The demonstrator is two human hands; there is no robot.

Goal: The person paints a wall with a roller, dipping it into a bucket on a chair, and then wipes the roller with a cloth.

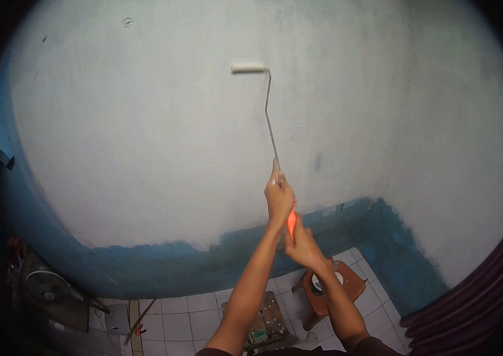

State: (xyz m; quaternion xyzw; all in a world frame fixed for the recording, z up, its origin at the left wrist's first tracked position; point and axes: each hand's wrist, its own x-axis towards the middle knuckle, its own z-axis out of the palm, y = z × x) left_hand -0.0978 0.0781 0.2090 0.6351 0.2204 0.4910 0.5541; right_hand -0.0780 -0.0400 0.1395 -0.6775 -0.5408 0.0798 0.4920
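A paint roller [248, 69] with a pale sleeve lies against the white-painted wall [174, 130]. Its long, bent metal rod [271, 130] runs down to an orange handle [291, 224]. My left hand [279, 197] is wrapped round the tool where the rod meets the handle, one finger stretched along the rod. Lower down, my right hand [306, 245] grips the handle near its end. Both arms reach up and forward. The sleeve looks slightly blurred.
Blue paint [162, 267] covers the wall's lower band. Below stand a brown stool [352, 286] with a round container on it, partly behind my right arm, and a stained low stool [272, 320]. A fan [49, 288] is at left, a dark curtain [471, 311] at right.
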